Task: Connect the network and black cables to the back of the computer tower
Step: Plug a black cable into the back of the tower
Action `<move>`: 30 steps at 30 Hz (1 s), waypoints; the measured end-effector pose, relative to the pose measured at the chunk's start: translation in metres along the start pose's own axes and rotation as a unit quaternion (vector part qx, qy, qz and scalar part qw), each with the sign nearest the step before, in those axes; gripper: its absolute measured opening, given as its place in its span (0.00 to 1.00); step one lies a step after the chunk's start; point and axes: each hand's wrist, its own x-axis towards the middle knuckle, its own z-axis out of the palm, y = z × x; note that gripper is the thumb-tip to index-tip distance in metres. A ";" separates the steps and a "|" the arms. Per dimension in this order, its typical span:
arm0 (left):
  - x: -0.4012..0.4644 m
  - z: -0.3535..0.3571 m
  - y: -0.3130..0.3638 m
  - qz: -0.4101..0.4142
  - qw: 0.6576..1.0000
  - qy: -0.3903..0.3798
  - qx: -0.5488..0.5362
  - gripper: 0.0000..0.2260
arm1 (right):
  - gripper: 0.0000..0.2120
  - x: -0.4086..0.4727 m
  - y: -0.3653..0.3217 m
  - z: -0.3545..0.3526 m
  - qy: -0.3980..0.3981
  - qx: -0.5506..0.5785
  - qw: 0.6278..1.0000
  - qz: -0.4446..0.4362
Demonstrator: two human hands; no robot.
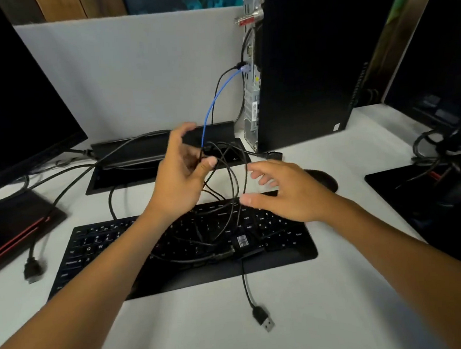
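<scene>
Centre of frame: the left hand (180,174) pinches a loop of thin black cables (232,185) between thumb and curled fingers, above the flat black keyboard (98,244) on the white counter (206,324). The right hand (284,192), fingers spread and relaxed, hovers just beside the loop and holds nothing. At lower centre a black USB plug (263,318) lies free on the counter. Upper right: the tall black computer tower (306,61) stands upright; a blue network cable (216,99) and a black lead (222,77) are plugged into its rear panel, both running down to the black cable tray (141,152).
</scene>
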 end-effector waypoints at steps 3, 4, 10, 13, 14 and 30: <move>-0.007 -0.014 0.013 0.017 0.998 0.031 0.049 0.09 | 0.33 0.002 -0.025 0.013 -0.018 -0.012 1.000 -0.017; -0.013 -0.018 0.016 0.018 0.997 0.023 0.067 0.09 | 0.28 0.005 -0.030 0.018 -0.009 -0.015 1.000 -0.008; -0.045 -0.044 0.006 -0.034 0.947 -0.110 0.300 0.28 | 0.05 0.016 -0.030 0.026 0.088 0.141 0.980 0.107; -0.052 -0.061 -0.005 -0.029 0.931 -0.223 0.288 0.22 | 0.06 0.014 -0.018 0.012 0.129 0.285 0.941 0.130; -0.054 -0.066 -0.008 -0.029 0.925 -0.266 0.268 0.20 | 0.06 0.013 -0.015 0.007 0.150 0.310 0.929 0.135; -0.035 -0.080 0.004 -0.026 0.994 -0.002 0.103 0.04 | 0.05 0.004 -0.002 -0.041 0.297 0.511 0.775 0.223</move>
